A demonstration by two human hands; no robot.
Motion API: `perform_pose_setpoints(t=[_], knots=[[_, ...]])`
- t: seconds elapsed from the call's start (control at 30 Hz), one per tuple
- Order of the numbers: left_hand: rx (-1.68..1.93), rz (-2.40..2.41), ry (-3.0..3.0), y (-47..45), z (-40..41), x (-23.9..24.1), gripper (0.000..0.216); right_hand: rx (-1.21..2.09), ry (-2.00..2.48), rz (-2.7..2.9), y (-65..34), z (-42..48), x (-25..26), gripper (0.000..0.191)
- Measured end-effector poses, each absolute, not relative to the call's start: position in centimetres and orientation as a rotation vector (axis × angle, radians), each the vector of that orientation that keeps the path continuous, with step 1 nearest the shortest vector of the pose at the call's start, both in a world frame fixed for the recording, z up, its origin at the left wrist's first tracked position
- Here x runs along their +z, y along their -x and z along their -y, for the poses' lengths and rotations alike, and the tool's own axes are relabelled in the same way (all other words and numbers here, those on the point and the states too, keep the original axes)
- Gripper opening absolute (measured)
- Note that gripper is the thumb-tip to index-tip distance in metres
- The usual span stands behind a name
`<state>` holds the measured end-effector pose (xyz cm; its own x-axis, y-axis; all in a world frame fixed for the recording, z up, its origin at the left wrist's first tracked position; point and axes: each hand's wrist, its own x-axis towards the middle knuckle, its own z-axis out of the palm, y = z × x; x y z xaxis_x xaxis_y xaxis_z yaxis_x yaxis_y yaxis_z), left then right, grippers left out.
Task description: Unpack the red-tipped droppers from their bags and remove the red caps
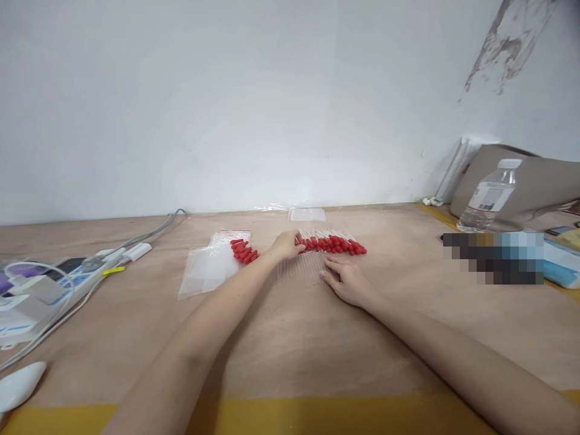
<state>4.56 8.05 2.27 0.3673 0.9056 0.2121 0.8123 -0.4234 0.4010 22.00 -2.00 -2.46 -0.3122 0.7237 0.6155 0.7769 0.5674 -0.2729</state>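
Note:
My left hand (286,245) is at the left end of a row of red-tipped thin sticks (335,243), its thumb and fingers closed around one red tip. The pale shafts of these sticks point toward the wall. Just in front of the row lies a flat layer of thin clear tubes (299,269), side by side. My right hand (347,283) rests at the right edge of this layer with its fingers stretched out and apart, and holds nothing. A smaller cluster of red tips (243,251) lies left of my left hand, on clear plastic bags (203,269).
At the left are a white power strip (77,290) with plugs and cables, and a white mouse-like object (20,385). Toward the right stand a water bottle (489,196) and a grey-brown bag (539,181). A small clear packet (307,214) lies by the wall.

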Motion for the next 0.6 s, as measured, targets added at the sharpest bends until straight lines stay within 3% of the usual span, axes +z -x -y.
perform_pose_setpoints(t=[0.3,0.6], knots=[[0.804,-1.641,-2.253,-4.1,-7.7,2.4,0.011,-0.179,1.301,1.894,-22.1,1.5,-2.5,0.023],[0.988,-1.699,-2.149,-1.8,-6.9,1.9,0.013,0.174,1.705,1.848,-23.1,0.4,-2.1,0.024]])
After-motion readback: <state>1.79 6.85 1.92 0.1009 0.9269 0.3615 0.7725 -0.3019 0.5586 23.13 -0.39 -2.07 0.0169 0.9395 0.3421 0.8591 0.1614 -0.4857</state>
